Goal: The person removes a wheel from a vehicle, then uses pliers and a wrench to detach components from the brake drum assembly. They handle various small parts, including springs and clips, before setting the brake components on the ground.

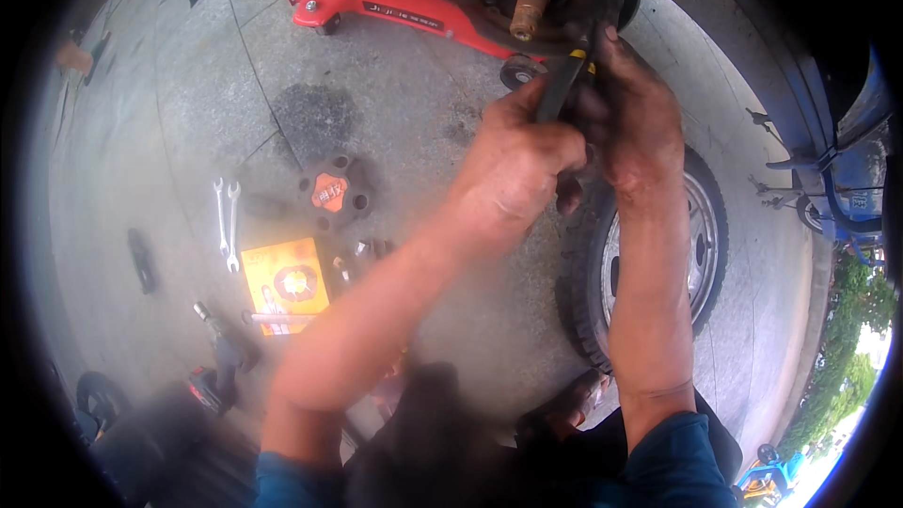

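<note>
My left hand [527, 160] is closed round the dark handle of a hand tool [562, 85] with yellow bands. The tool points up toward the lower edge of a brake assembly [480, 2], where its tip is hard to make out. A rusty axle stub [530, 11] sticks out from the middle of that assembly. Beside the tool, my right hand [644, 122] has its thumb raised against the brake's edge. Its other fingers curl in shadow around something I cannot make out.
Behind the brake stands a red floor jack [404, 21]. A wheel [701, 235] lies by my right forearm. On the ground to the left are two open-end wrenches [222, 216], a dark hub cap [331, 192], a yellow box [266, 268] and a cordless power tool [226, 353].
</note>
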Action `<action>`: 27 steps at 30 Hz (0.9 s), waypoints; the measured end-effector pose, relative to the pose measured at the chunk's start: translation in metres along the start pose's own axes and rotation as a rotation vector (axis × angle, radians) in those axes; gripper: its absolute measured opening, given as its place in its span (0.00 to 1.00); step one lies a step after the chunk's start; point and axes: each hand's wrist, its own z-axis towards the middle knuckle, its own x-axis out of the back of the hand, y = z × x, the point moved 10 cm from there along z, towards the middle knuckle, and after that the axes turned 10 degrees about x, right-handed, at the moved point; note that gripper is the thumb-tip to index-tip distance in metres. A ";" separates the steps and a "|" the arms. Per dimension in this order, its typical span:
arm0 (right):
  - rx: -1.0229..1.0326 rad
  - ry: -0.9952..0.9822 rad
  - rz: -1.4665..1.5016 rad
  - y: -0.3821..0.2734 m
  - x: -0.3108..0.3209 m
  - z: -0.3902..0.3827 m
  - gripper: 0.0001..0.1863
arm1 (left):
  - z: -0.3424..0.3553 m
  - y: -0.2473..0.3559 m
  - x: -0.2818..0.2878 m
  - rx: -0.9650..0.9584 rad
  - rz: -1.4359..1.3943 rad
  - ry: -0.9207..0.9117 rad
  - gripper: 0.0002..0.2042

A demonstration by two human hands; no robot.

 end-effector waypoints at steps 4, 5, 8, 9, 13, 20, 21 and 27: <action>0.015 0.058 0.002 -0.002 0.002 -0.002 0.13 | 0.000 -0.002 -0.001 -0.060 -0.030 -0.013 0.15; 0.014 0.059 0.001 -0.001 0.003 -0.003 0.13 | 0.000 0.000 -0.001 -0.079 -0.003 -0.004 0.16; 0.031 0.050 -0.059 -0.004 0.005 -0.003 0.14 | 0.004 -0.004 -0.002 0.024 -0.108 -0.014 0.17; 0.036 0.049 -0.042 -0.003 0.004 -0.002 0.14 | 0.004 -0.002 0.000 0.015 -0.030 -0.005 0.18; 0.035 0.080 -0.038 -0.002 0.004 -0.002 0.15 | 0.001 0.007 0.000 0.060 0.041 0.005 0.13; -0.082 0.125 -0.058 0.008 0.010 -0.009 0.19 | -0.007 0.025 -0.008 -0.278 0.309 0.015 0.07; -0.044 0.129 -0.016 0.009 0.009 -0.007 0.20 | -0.008 0.024 -0.006 -0.314 0.366 0.014 0.07; -0.028 0.027 -0.081 0.001 0.006 -0.009 0.23 | 0.005 0.001 0.006 -0.214 0.231 -0.047 0.15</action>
